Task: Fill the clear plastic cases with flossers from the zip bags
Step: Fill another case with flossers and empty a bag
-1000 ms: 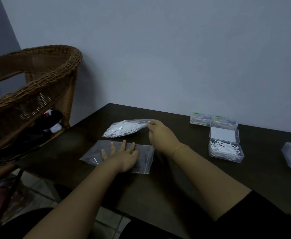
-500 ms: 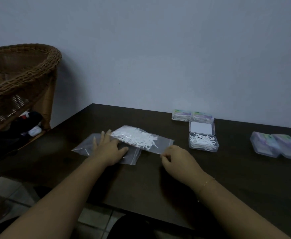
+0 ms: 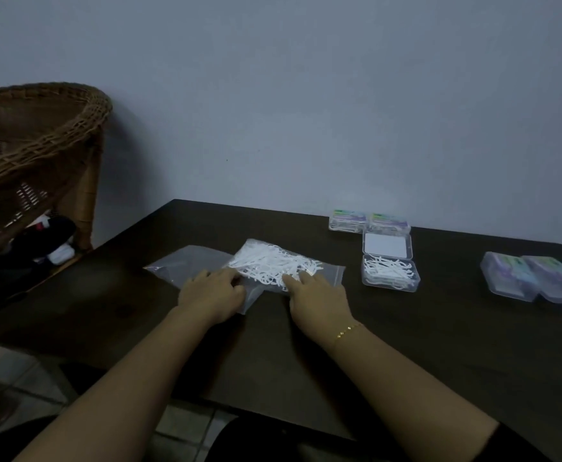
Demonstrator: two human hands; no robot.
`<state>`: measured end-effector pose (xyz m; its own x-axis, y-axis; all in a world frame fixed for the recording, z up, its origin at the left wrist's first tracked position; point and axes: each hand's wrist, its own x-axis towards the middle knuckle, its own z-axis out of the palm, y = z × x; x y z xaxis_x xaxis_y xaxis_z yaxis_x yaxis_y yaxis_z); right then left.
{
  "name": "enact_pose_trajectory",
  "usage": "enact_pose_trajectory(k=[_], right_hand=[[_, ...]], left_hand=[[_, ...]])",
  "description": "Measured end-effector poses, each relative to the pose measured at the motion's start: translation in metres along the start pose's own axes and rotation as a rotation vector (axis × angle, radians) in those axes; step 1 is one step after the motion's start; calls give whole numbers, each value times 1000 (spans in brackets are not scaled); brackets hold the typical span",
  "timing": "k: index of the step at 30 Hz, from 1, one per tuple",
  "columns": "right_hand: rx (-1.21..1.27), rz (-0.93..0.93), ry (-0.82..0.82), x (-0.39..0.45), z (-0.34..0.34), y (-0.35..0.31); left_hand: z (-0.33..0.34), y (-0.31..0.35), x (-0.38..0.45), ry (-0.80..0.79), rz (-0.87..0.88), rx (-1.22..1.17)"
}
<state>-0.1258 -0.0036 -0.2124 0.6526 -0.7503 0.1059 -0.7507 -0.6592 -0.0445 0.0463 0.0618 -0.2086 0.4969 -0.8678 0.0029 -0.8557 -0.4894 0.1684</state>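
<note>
Head view: since half a second ago the right hand [image 3: 318,295] has moved in onto the full bag [image 3: 284,266]; the left hand [image 3: 211,291] now grips its near edge, fingers curled. Right fingers lie flat, pressing. An empty bag [image 3: 189,261] lies beneath. Rightward: one open case [image 3: 389,273] holding flossers, four shut cases on the desk [image 3: 439,345].

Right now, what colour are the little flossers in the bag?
White. The flossers show clearly through the clear zip bag in the head view.

Both forearms reach forward, left hand [image 3: 211,293] and right hand [image 3: 318,295] palm-down (fingers loosely bent), close together
</note>
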Motion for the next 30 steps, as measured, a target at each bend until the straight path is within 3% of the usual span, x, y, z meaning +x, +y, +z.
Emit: enact_pose_trajectory(k=[9, 18, 24, 30], right_hand=[[14, -9, -75, -31, -9, 15], [32, -115, 49, -52, -10, 0], [97, -118, 9, -53, -9, 4], [305, -94, 140, -57, -13, 23]], left_hand=[[0, -12, 48, -87, -43, 71], [6, -7, 87, -78, -64, 19], [-6, 3, 90, 50, -53, -177], [-15, 19, 73, 260, 53, -165]])
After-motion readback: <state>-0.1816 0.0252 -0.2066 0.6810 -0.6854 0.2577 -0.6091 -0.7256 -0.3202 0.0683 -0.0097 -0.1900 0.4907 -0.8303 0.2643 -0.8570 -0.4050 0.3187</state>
